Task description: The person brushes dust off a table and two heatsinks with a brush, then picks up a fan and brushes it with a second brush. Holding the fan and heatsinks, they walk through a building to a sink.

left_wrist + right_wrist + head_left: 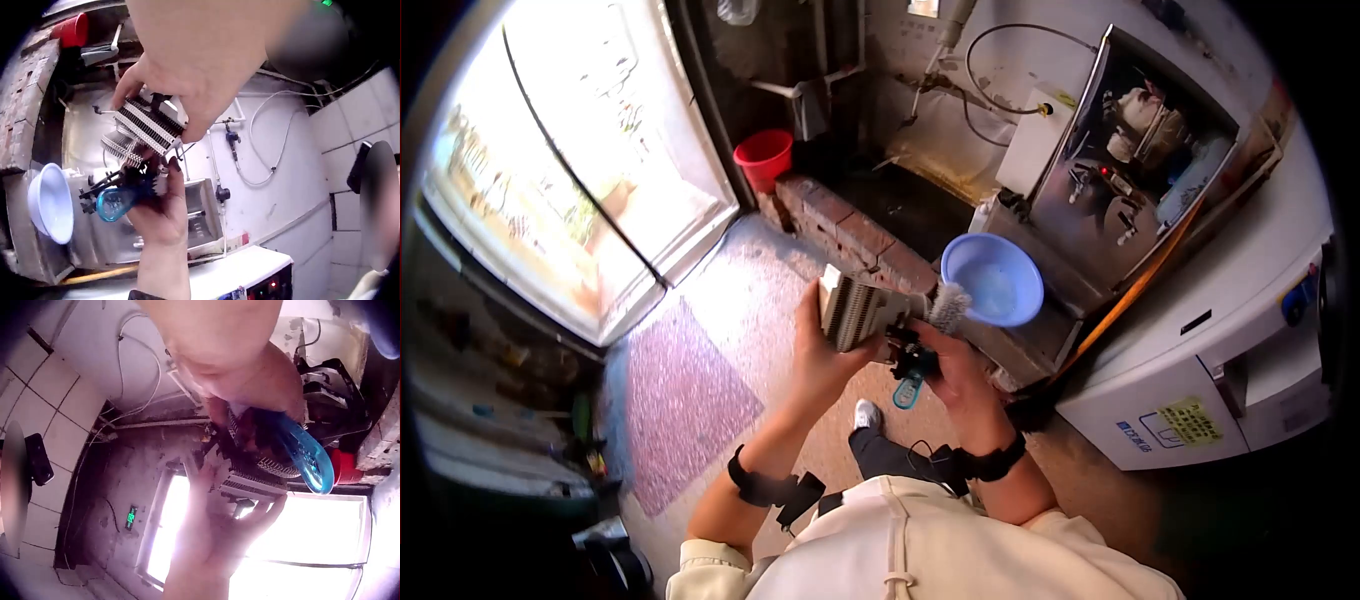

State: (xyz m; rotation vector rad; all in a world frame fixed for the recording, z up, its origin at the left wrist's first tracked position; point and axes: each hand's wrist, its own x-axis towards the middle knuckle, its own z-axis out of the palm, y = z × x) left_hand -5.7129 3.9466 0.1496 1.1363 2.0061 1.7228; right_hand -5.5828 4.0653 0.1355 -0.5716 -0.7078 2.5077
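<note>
A light ribbed block with dark slots [855,314] is gripped by my left hand [820,352], thumb on one side and fingers on the other. My right hand [962,372] holds a cluster of black parts with a translucent blue loop [907,392] hanging below; in the left wrist view this blue loop [116,205] lies beside the palm. A pale bristly piece [949,307] sticks out above the right hand. In the left wrist view the ribbed block [149,125] sits close above the right fingers; whether the held pieces are joined is unclear.
A blue basin [992,281] stands on a ledge beyond my right hand, beside a metal sink [1100,215]. There is a red bucket [764,155] behind a low brick wall [840,222]. A white appliance [1160,400] is at the right, a bright doorway at the left.
</note>
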